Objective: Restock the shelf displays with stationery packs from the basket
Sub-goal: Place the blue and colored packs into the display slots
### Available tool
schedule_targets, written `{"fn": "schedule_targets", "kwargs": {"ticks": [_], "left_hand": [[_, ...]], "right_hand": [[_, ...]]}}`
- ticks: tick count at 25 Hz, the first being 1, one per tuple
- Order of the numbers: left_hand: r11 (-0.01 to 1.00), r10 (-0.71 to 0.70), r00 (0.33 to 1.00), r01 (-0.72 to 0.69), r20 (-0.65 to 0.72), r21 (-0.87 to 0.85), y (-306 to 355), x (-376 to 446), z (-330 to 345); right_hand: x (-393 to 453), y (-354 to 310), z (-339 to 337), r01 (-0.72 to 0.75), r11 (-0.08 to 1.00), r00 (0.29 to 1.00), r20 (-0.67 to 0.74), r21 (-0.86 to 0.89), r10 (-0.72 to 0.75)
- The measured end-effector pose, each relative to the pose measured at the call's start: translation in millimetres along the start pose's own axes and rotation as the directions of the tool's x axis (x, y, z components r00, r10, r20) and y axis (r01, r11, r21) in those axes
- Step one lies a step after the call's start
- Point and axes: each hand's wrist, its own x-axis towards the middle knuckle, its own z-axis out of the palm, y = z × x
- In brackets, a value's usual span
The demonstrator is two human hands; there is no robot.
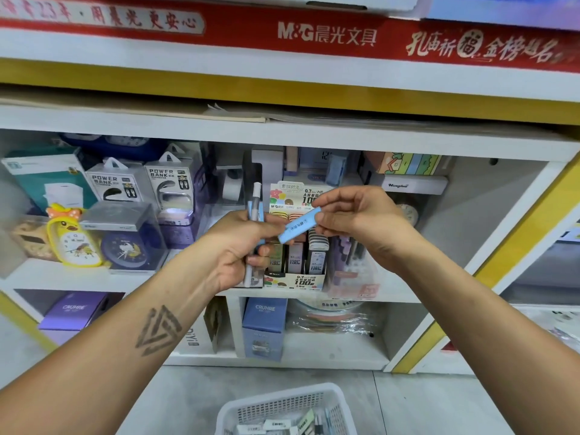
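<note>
Left hand (241, 246): I am gripping upright pens (253, 221), fingers curled round them, in front of the shelf (94, 274).
Right hand (354, 215): I am pinching a light blue pack (299, 229) between thumb and fingertips, just beside the pens.
Basket (282, 406): sitting on the floor below, holding more packs.
Lead display box (301, 268): standing on the shelf behind my hands.

A: How are the hands sitting?
B: Both forearms reach up and in, nearly meeting in the middle. Left hand (241, 246) is curled in a fist-style grip, triangle tattoo on that forearm. Right hand (354, 215) is bent at the wrist, thumb and fingertips pinching together.
</note>
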Motion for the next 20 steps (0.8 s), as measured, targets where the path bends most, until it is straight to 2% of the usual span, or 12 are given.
{"fn": "schedule_targets", "kwargs": {"ticks": [3, 7, 11, 15, 20], "left_hand": [[0.997, -0.054, 0.996, 0.05, -0.07, -0.061, 10, -3, -23], [0.982, -0.079, 0.996, 0.07, -0.044, -0.175, 22, -10, -60], [0.981, -0.032, 0.996, 0.016, -0.079, -0.191, 25, -14, -88], [0.987, -0.044, 0.992, 0.025, -0.118, -0.16, 23, -21, -95], [0.992, -0.088, 0.989, 0.076, -0.118, -0.104, 21, -23, -101]], "right_hand": [[7, -4, 16, 0.08, 0.987, 0.995, -0.054, -0.141, -0.088], [19, -1, 45, 0.196, 0.909, 0.976, -0.011, -0.368, -0.215], [34, 9, 70, 0.286, 0.742, 0.939, 0.022, -0.606, -0.343], [49, 18, 93, 0.389, 0.547, 0.862, 0.084, -0.741, -0.499], [68, 34, 117, 0.361, 0.416, 0.9, 0.195, -0.835, -0.39]]}}
